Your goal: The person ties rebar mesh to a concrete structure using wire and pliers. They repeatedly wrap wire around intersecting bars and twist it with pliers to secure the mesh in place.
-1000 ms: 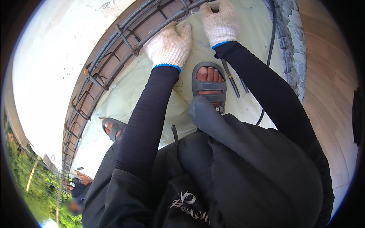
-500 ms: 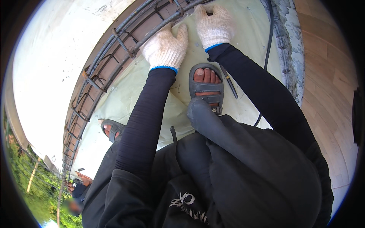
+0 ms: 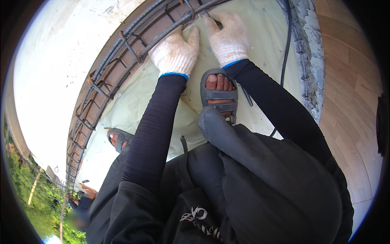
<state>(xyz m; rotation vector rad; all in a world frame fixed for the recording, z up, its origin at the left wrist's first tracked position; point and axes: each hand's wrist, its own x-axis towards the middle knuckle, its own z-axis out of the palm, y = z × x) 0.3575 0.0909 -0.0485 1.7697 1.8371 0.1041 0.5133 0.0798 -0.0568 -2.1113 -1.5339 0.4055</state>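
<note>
A cage of steel rebar with bent stirrups curves across the upper left. Against its near bar, my left hand in a white knit glove is closed, its fingertips hidden past the bar and its thumb standing apart. Just right of it, my gloved right hand has thumb and forefinger drawn together beside the same bar. A thin tie wire shows at their tips. Below my right wrist, a dark rod-like tool lies partly covered by my forearm.
Pale sheeting lies beneath my sandalled feet. A black cable runs down the right, beside a rough concrete edge and wood-look flooring. A white panel lies beyond the rebar. Another person is at lower left.
My right hand has shifted slightly down and toward me, its forearm now covering more of the dark tool. My left hand stays nearly in place at the bar.
</note>
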